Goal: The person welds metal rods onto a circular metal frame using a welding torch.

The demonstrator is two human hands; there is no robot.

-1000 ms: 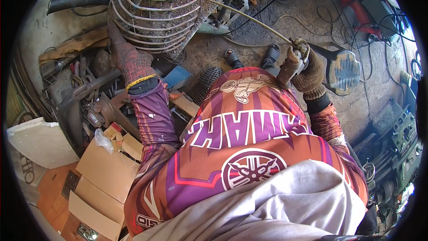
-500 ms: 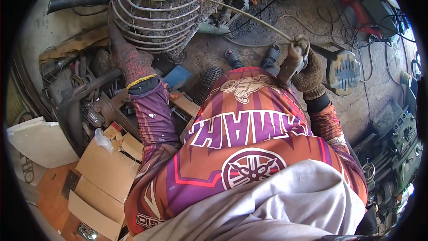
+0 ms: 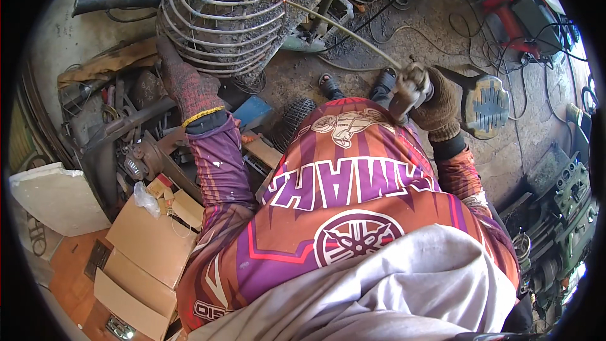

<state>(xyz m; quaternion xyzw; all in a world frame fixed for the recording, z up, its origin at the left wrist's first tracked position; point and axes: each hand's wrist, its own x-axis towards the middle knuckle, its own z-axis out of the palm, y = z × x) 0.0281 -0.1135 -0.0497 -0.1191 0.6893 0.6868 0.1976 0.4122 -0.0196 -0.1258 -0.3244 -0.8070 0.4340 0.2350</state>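
Observation:
A round cage of metal rings (image 3: 218,24) rests at the top of the view, on a rough work surface. At its near left edge, my left hand (image 3: 188,85), in a dark red knitted glove with a yellow cuff, grips the cage; its fingertips are partly hidden. My right hand (image 3: 440,106), in a brown knitted glove, is closed around a worn welding electrode holder (image 3: 409,91). From the holder a long welding rod (image 3: 353,36) runs up and left to the cage's right side. Small bright glowing spots show on the rings at the rod's tip.
A flat-faced object with a slotted yellowish panel (image 3: 486,104) is beside my right hand. Cables (image 3: 470,22) cross the floor to a red and dark machine (image 3: 514,19). Metal scrap and an open cardboard box (image 3: 148,237) lie at left. Green machinery (image 3: 565,196) stands at right.
The cage and my left hand sit slightly farther right and lower in view. My right hand has shifted slightly left with the holder. The glow at the rod's tip is smaller.

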